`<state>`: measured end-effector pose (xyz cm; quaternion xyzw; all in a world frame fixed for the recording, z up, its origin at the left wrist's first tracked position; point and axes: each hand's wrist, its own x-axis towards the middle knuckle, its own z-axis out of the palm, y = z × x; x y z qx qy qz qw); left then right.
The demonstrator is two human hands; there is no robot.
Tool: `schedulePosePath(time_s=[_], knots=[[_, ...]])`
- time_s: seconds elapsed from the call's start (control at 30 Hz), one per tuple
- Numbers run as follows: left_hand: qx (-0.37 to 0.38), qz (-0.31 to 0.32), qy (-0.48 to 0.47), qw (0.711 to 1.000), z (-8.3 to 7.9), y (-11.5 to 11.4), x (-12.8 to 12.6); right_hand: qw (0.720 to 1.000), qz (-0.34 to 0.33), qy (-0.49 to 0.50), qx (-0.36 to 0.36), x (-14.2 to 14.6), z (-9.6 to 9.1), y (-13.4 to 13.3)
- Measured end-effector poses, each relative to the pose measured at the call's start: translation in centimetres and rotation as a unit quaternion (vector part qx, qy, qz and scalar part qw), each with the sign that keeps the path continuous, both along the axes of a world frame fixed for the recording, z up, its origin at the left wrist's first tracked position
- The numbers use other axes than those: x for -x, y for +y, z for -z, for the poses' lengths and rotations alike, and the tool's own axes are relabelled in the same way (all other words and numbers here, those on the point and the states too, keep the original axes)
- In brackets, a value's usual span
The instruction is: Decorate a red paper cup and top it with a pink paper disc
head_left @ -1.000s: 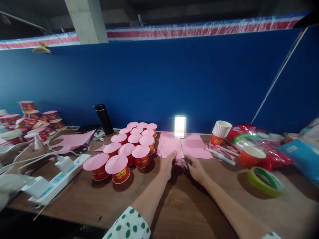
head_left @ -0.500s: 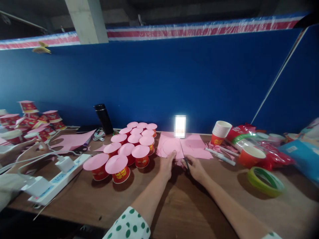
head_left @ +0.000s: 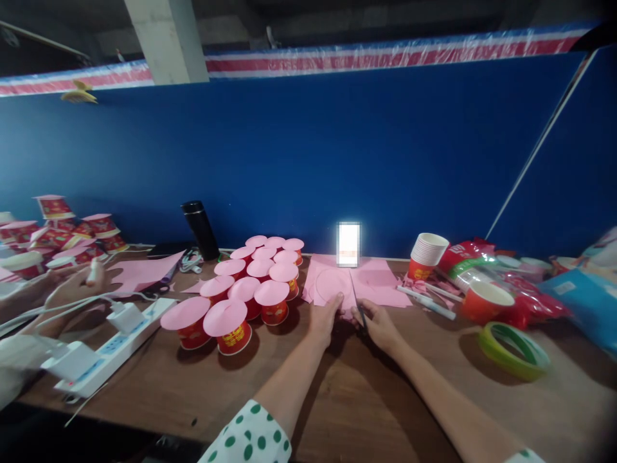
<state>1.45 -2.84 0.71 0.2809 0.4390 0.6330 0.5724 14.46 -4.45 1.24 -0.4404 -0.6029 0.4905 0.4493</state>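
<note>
My left hand is closed on the near edge of a pink paper sheet with a circle drawn on it. Its thumb lies on top of the paper. In my right hand is a pair of dark scissors, whose blades reach along the right edge of the sheet. More pink paper lies flat behind and to the right. Left of my hands stand several upturned red paper cups, each topped by a pink paper cone.
A lit phone leans at the back. To the right are stacked paper cups, white markers and a green tape roll. A power strip, a black bottle and another person's hands are to the left.
The held sheet has shifted slightly to the right, and the scissors have changed angle along its edge. At the left, the other person's hand has moved right and up.
</note>
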Motion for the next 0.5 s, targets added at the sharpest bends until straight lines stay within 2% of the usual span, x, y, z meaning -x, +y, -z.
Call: schedulePosePath(time_s=[0.13, 0.37, 0.5], knots=[[-0.003, -0.002, 0.023, 1.000, -0.11, -0.06, -0.09, 1.000, -0.004, 0.004, -0.004, -0.07, -0.12, 0.06], [-0.002, -0.004, 0.010, 1.000, -0.41, -0.34, -0.14, 1.000, -0.003, -0.002, -0.022, -0.09, 0.02, 0.16], [0.005, -0.003, 0.012, 1.000, -0.28, -0.27, -0.13, 1.000, -0.005, 0.002, -0.008, -0.10, 0.13, 0.21]])
